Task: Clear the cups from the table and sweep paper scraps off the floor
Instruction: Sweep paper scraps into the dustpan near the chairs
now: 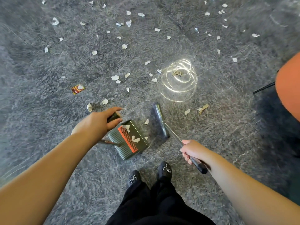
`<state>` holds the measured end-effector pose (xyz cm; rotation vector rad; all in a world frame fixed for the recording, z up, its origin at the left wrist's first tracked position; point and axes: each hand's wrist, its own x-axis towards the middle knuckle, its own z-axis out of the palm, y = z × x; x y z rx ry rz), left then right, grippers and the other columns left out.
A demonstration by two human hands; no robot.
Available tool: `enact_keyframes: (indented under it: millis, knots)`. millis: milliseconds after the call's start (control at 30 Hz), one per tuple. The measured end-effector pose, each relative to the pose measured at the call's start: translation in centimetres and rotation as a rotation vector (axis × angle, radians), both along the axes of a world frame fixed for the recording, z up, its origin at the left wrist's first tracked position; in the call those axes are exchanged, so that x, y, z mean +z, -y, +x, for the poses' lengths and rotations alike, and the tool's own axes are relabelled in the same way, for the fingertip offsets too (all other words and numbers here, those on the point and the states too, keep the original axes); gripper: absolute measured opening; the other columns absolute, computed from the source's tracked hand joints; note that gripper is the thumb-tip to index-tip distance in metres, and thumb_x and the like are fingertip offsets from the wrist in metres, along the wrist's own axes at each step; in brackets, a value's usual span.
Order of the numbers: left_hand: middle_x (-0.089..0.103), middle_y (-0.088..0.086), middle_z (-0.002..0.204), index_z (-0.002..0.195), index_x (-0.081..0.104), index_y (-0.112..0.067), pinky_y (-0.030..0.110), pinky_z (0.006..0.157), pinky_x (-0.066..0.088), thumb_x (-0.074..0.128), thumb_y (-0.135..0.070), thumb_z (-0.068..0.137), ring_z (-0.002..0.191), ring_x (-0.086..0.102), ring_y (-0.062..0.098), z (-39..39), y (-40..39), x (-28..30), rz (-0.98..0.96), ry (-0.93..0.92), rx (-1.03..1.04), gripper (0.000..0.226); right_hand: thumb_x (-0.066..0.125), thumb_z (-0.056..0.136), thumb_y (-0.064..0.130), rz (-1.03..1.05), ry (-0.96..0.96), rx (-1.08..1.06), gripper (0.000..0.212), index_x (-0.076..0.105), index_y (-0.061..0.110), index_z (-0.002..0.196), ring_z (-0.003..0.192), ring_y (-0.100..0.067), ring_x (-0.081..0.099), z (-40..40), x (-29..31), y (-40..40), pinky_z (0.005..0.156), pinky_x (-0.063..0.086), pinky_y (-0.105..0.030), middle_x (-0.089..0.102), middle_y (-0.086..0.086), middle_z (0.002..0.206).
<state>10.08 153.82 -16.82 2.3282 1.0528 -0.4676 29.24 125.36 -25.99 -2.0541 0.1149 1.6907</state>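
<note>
Several white paper scraps lie scattered over the grey floor ahead of me. My left hand grips the dark handle of a green dustpan with a red comb strip; a few scraps lie inside it. My right hand grips the metal handle of a broom, whose brush head rests on the floor just right of the dustpan mouth. One scrap lies between brush and pan. No cups or table are in view.
A red and yellow wrapper lies on the floor to the left. Brown crumpled scraps sit inside a bright ring of reflected light. An orange chair seat with a black leg stands at the right edge. My black shoes are below.
</note>
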Motion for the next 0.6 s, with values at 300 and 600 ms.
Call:
enact_keyframes:
  millis: [300, 600]
  knots:
    - [0.069, 0.008, 0.103, 0.141, 0.032, -0.057, 0.048, 0.071, 0.058, 0.047, -0.06, 0.093, 0.08, 0.067, 0.028, 1.1, -0.4, 0.0, 0.06, -0.071, -0.006, 0.051, 0.037, 0.092, -0.002, 0.014, -0.07, 0.109, 0.06, 0.029, 0.019, 0.148, 0.04, -0.014, 0.041, -1.5, -2.3, -3.2, 0.041, 0.036, -0.023, 0.047, -0.005, 0.052]
    - [0.064, -0.009, 0.088, 0.132, 0.038, -0.064, 0.029, 0.049, 0.048, 0.051, -0.06, 0.09, 0.061, 0.059, 0.008, -2.0, -1.0, -0.3, 0.012, 0.034, 0.03, 0.043, 0.043, 0.094, 0.0, 0.036, -0.175, 0.114, 0.064, 0.024, 0.022, 0.151, 0.039, -0.011, 0.035, -3.0, 0.0, -2.0, 0.04, 0.028, -0.019, 0.041, -0.005, 0.064]
